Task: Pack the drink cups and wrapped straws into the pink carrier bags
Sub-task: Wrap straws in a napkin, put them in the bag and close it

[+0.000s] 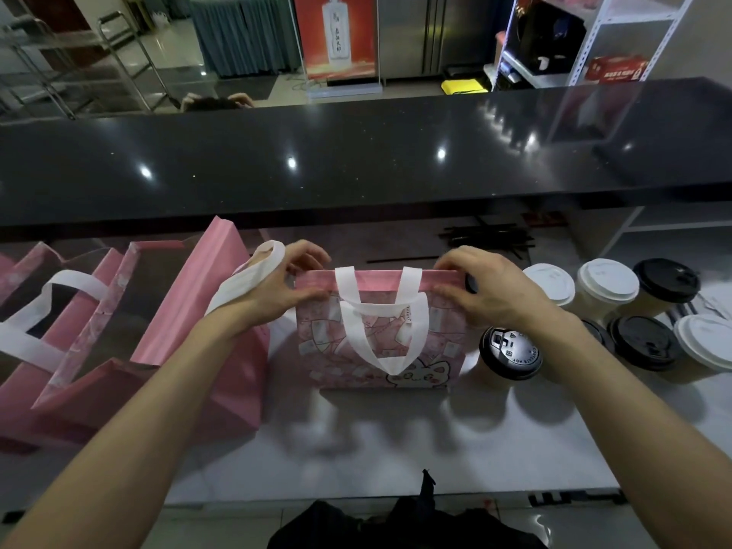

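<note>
A pink carrier bag [380,350] with white handles and a cartoon print stands on the white counter in front of me. My left hand [285,287] pinches the left end of its top rim, and a white handle of a neighbouring bag lies over that wrist. My right hand [487,287] pinches the right end of the rim. Several lidded drink cups stand to the right: one with a black lid [509,352] beside the bag, and white-lidded cups [608,283] further back. Dark wrapped straws [487,237] lie in a pile behind the bag.
More pink carrier bags [119,342] stand bunched at the left. A raised black countertop [356,160] runs across behind the work surface. The white counter [396,441] has its front edge close to my body. More cups with black and white lids crowd the far right.
</note>
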Motion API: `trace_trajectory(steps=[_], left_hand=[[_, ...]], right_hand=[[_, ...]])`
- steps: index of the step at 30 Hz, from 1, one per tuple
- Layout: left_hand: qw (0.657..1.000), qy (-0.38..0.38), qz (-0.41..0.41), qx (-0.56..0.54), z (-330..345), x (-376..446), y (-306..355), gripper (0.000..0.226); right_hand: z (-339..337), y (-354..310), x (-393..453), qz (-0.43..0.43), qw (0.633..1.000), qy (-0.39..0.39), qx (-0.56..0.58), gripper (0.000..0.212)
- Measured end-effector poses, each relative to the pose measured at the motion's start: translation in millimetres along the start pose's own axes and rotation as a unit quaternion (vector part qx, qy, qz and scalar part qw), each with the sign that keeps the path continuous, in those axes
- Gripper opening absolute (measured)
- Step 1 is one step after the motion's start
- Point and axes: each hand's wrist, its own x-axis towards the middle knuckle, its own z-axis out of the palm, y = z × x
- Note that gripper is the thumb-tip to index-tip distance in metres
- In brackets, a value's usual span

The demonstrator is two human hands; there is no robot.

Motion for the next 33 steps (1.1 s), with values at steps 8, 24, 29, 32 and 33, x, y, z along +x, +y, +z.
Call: trace_trajectory(steps=[8, 24, 29, 32, 33], left_hand=[[0.993, -0.002, 0.024, 0.112, 0, 5, 1, 0.018], [0.996, -0.007, 0.011, 0.092, -7, -3, -1, 0.022], [0.996, -0.047, -0.026, -0.077, -18, 5, 9, 0.024], [0.994, 0.003, -0.009, -0.108, -17, 19, 36, 0.034], [0.995, -0.004, 0.0, -0.097, -16, 25, 43, 0.033]], right_hand=[[10, 4, 7, -0.053, 0.997, 0.012, -0.053, 0.019], [6, -3, -2, -0.02, 0.999, 0.018, -0.034, 0.011], [-36, -21, 10, 0.057, 0.997, 0.02, 0.05, 0.039], [-44, -51, 36, 0.077, 0.993, 0.043, 0.077, 0.058], [-44, -63, 44, 0.074, 0.995, 0.013, 0.066, 0.059]])
